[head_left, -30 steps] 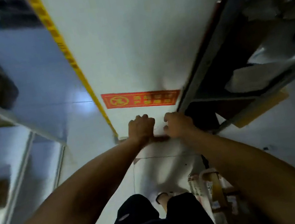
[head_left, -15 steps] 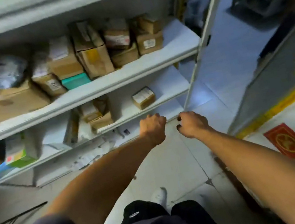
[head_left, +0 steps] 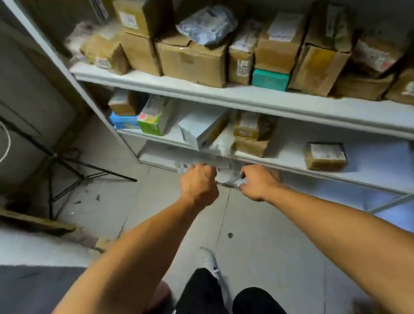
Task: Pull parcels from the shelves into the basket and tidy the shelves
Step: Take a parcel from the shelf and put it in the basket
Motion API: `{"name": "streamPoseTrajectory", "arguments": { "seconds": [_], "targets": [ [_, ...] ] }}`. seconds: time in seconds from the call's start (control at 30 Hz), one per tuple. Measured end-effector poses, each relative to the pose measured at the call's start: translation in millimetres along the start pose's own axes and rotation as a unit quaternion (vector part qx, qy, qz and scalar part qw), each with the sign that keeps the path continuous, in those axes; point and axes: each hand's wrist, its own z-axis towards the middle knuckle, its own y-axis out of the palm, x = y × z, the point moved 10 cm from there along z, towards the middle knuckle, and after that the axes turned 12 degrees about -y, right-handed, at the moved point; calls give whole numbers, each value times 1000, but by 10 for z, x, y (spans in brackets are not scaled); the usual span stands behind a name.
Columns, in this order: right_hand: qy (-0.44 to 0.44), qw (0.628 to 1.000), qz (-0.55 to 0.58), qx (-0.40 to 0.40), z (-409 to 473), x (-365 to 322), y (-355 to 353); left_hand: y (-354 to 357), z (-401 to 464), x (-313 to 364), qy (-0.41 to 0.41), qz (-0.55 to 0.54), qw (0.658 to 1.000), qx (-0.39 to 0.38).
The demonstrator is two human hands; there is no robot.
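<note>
Both the left hand [head_left: 199,183] and right hand [head_left: 256,182] are curled, apparently empty; the small taped carton [head_left: 325,156] looks light and rigid, so grasp its opposing sides.

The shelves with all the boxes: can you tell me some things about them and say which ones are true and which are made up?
1. A teal box sits on the upper shelf among brown cartons. True.
2. A green and white box is on the floor. False: it stands on the lower shelf.
3. Both hands reach toward the front of the shelves. True: the left hand and right hand are side by side.
4. The small brown parcel is stacked on other boxes. False: it lies alone on the lower shelf.
5. A crinkled grey bag lies on top of a carton. True.
</note>
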Motion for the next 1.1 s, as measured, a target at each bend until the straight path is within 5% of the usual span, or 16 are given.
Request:
{"name": "streamPoseTrajectory", "arguments": {
  "seconds": [0.27,0.57,0.97,1.1],
  "targets": [
    [-31,998,-36,-31,1012,-353,392,535,672,-1042,-102,-75,991,-48],
    [8,998,-19,-51,2541,-143,997,1275,2297,-1454,-152,-146,976,-56],
    [39,996,14,-74,3423,422,1660,1901,3990,-1142,-104,-238,964,-57],
    [33,994,3,-102,3555,434,1791,1718,4052,-1199,-66,-267,960,41]
  ]
}}
